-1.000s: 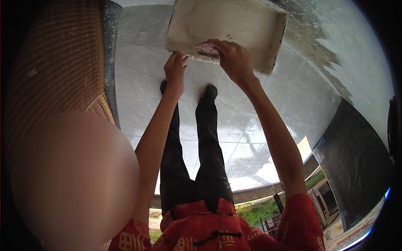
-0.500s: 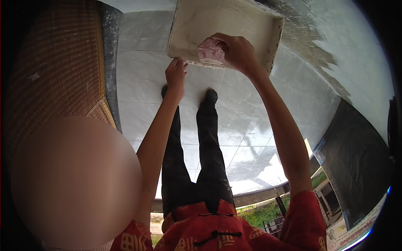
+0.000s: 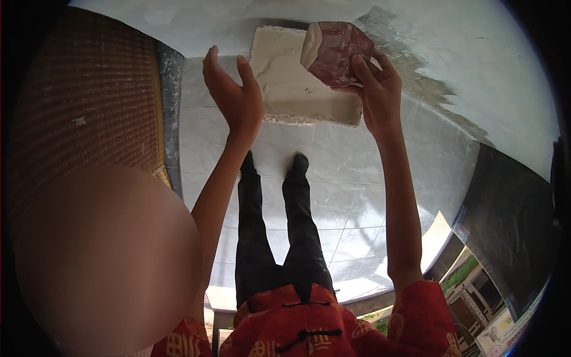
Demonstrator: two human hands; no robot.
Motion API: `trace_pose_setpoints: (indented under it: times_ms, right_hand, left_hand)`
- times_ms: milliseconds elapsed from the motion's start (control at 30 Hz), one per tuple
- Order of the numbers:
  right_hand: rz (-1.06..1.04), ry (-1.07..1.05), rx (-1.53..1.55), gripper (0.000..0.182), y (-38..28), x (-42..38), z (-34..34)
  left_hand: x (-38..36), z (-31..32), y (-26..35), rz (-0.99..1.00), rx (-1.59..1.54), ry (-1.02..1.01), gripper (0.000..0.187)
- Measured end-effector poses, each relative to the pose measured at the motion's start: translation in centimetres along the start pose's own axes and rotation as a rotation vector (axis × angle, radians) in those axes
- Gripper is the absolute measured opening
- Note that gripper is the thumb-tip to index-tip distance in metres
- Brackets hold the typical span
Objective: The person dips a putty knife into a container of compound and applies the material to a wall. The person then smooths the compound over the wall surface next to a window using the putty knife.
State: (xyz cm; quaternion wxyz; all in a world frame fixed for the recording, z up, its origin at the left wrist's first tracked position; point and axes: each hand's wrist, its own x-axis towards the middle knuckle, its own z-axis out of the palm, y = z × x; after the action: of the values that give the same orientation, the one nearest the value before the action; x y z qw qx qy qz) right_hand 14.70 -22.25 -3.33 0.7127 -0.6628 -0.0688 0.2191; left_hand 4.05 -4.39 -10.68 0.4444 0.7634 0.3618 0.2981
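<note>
My right hand (image 3: 380,89) grips a reddish, angular scoop-like piece (image 3: 342,53) smeared with whitish paste, its far left end coated in a thick pale layer. Thumb and fingers hold it from the right side, above a shallow rectangular tray (image 3: 282,119). Cream-coloured paste (image 3: 285,74) covers the tray's bottom, and dried paste crusts its rim. Left of the tray, my left hand (image 3: 235,101) is raised with thumb and fingers apart, holding nothing. The exact kind of the reddish piece cannot be made out.
A pale wall (image 3: 476,77) with a rough grey-brown patch (image 3: 416,65) rises beyond the tray and to the right. Woven matting (image 3: 101,101) stands on the left. Grey tiles (image 3: 333,154) cover the floor; a black sheet (image 3: 505,214) hangs at right.
My right hand has lifted the reddish piece up out of the tray and turned it. My left hand has let go of the tray's near rim and risen with its fingers spread.
</note>
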Motion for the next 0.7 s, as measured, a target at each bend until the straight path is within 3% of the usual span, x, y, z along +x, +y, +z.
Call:
trace_pose_setpoints:
  times_ms: [67, 167, 433, 700]
  right_hand:
    - [-0.093, 0.078, 0.038, 0.04, -4.0, -0.7, 0.7]
    - [-0.217, 0.15, 0.091, 0.039, -10.1, -1.6, 1.7]
    - [-0.473, 0.226, 0.239, 0.033, -25.6, -3.4, 1.7]
    - [-0.639, 0.253, 0.336, 0.023, -36.5, -6.1, -1.4]
  left_hand:
    - [2.1, -0.7, 3.1, 0.281, 0.042, -0.01, 0.061]
    - [5.0, -2.3, 8.5, 0.497, 0.074, -0.009, 0.06]
    - [10.8, -7.3, 23.4, 0.842, 0.025, 0.056, 0.057]
    - [12.8, -9.3, 35.8, 1.119, -0.013, 0.186, 0.058]
